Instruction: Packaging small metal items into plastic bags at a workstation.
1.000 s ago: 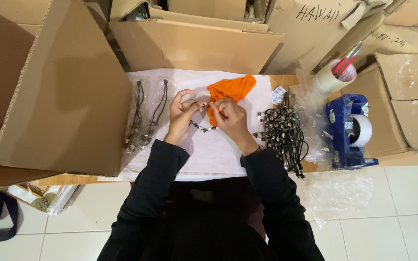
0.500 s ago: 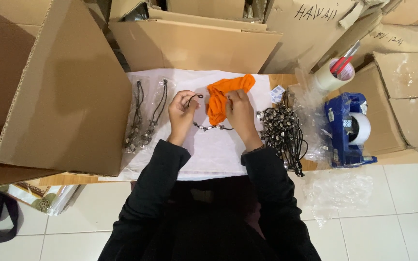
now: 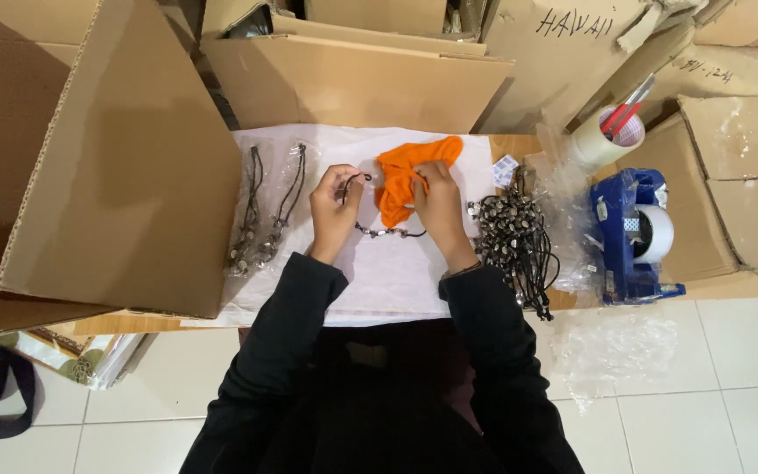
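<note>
Two bagged necklaces at nine o'clock; one orange cloth at centre; one tape dispenser, one pen cup at three o'clock.

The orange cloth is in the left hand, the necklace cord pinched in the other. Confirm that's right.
Not quite. The head view shows the orange cloth in the right hand; the left hand pinches the cord of the beaded necklace, which hangs between the two hands.
</note>
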